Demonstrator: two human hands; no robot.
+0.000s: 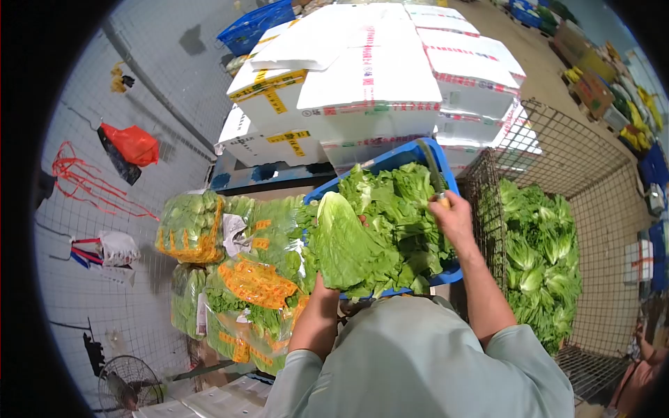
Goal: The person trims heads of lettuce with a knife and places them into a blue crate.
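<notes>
A large green romaine-like lettuce (343,244) is upright in my left hand (323,287). That hand is wrapped round it from below and mostly hidden by the leaves, with fingertips showing at the far side. My right hand (454,216) is closed round the light-brown handle of a knife (430,164). The blade points up and away, over the right side of a blue crate (453,182), apart from the held lettuce. Loose green leaves (411,233) fill the crate beneath both hands.
Bagged greens (261,285) are stacked on the left. A wire cage (578,139) at right holds lettuce heads (540,258). White boxes (376,83) rise behind the crate. Bags and ribbons hang on a mesh wall (160,104); another person's arm (649,348) shows at far right.
</notes>
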